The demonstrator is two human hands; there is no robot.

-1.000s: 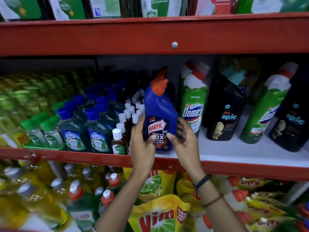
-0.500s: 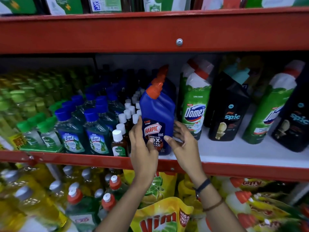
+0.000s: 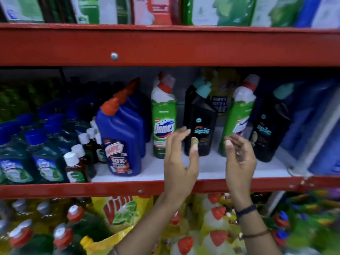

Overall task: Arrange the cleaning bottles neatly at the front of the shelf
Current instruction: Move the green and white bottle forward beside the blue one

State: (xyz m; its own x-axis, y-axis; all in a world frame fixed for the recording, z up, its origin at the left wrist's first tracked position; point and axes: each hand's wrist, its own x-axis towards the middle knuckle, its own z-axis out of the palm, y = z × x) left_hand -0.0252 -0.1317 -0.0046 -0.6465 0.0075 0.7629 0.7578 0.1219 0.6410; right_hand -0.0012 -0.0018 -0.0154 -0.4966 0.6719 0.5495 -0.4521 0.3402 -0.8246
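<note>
- Here, both hands are raised in front of a red metal shelf (image 3: 110,188) stocked with cleaning bottles, neither hand touching any of them.
- The left hand (image 3: 181,162) hovers before the gap between a green Domex bottle (image 3: 162,124) and a black Spic bottle (image 3: 200,124), its fingers (image 3: 179,133) spread and loosely curled around nothing.
- The right hand (image 3: 240,162) is held just beside it, in front of a second green Domex bottle (image 3: 239,118); its fingers (image 3: 237,142) are likewise apart and empty (motion blur softens their outline).
- A blue Harpic bottle (image 3: 119,142) with an orange-red cap stands upright near the front edge of the white shelf board, left of both hands and well clear of them, with more blue bottles lined up behind it.
- The Domex and Spic bottles stand farther back on the board, a second black Spic bottle (image 3: 266,129) at the right end of the row.
- Small brown bottles with white caps (image 3: 75,168) and blue-capped green bottles (image 3: 46,162) crowd the shelf's left side.
- Below the shelf, a yellow Vim pouch (image 3: 121,212) shows among red-capped bottles.
</note>
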